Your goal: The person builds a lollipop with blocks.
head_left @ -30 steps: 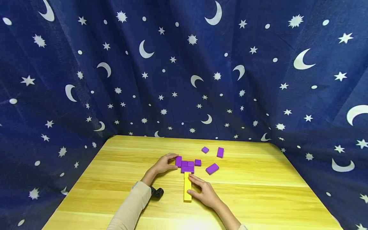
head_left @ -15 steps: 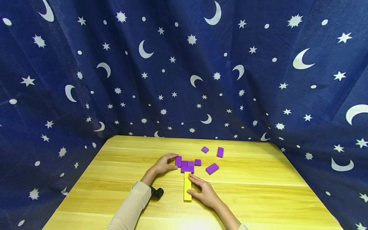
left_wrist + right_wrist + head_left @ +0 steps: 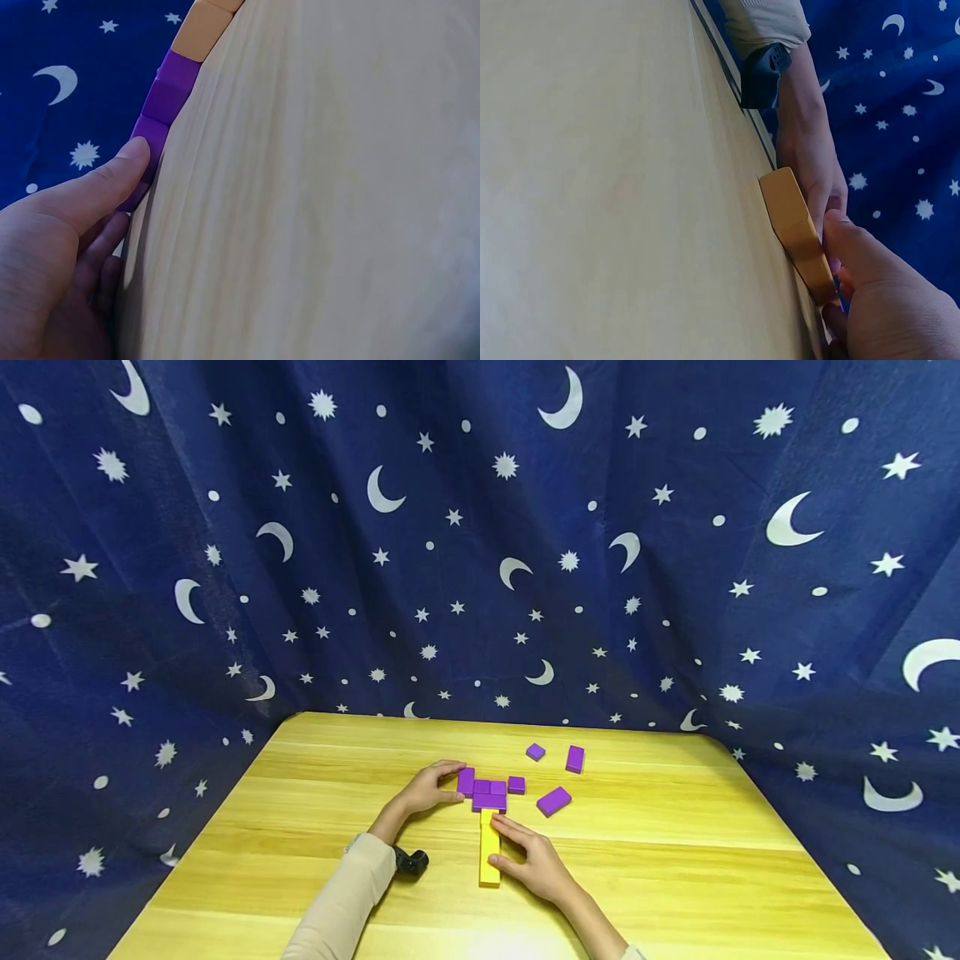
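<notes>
My left hand (image 3: 422, 790) holds an upright-lying purple block (image 3: 467, 782) lengthwise, index finger at the far end and thumb at the near end. This block touches the left side of a purple group: two small blocks (image 3: 482, 787) behind a wide one (image 3: 489, 802). Below the group, a short yellow block (image 3: 489, 816) and a long yellow block (image 3: 489, 858) form a column. My right hand (image 3: 538, 862) rests its index fingertip and thumb along the column's right side. In the right wrist view, the thumb meets the yellow column (image 3: 786, 206); its other fingers are partly hidden.
Right of the group sits a small purple block (image 3: 517, 785), a narrow gap apart. Farther right and back lie a small purple block (image 3: 536, 752) and two oblong ones (image 3: 575, 759) (image 3: 554, 802). A black wrist device (image 3: 412, 862) is by the left sleeve. A starry curtain (image 3: 480, 568) surrounds the table.
</notes>
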Demonstrator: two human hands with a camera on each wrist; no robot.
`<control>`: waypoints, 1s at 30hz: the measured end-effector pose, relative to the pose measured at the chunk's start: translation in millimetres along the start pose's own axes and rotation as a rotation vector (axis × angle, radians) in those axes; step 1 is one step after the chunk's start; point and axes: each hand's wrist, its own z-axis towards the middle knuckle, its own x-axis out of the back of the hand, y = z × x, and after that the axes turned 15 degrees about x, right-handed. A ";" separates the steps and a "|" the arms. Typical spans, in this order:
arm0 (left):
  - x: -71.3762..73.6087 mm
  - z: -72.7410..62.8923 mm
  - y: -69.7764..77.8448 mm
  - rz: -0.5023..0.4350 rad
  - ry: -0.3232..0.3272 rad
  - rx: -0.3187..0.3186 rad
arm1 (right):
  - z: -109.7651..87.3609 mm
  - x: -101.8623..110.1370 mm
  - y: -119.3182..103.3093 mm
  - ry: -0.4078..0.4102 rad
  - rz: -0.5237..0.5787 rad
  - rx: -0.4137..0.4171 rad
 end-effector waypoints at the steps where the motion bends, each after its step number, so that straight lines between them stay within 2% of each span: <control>1: 0.2 -0.2 -0.1 0.002 0.000 0.003 | 0.0 -0.7 0.1 0.011 0.000 0.003; 4: 1.6 -0.6 -0.2 -0.001 -0.006 0.008 | 0.9 -2.7 0.7 0.071 0.024 0.011; 10: 4.4 -1.2 -1.2 -0.007 -0.013 0.010 | 11.8 -1.7 3.4 0.259 0.119 0.053; 12: 4.6 -1.3 -1.3 -0.007 -0.019 0.010 | 17.5 2.3 6.3 0.306 0.093 0.057; 16: 4.8 -1.4 -0.6 -0.015 -0.036 -0.003 | 31.0 16.0 15.9 0.362 -0.031 0.027; 19: 4.9 -1.1 0.1 -0.028 -0.039 -0.010 | 41.4 28.5 26.2 0.374 -0.092 0.010; 22: 5.1 -0.9 1.2 -0.036 -0.038 -0.001 | 49.0 39.6 39.8 0.348 -0.132 -0.027; 30: 3.2 -0.9 1.9 -0.001 -0.033 0.047 | 50.6 51.0 70.6 0.157 -0.078 -0.219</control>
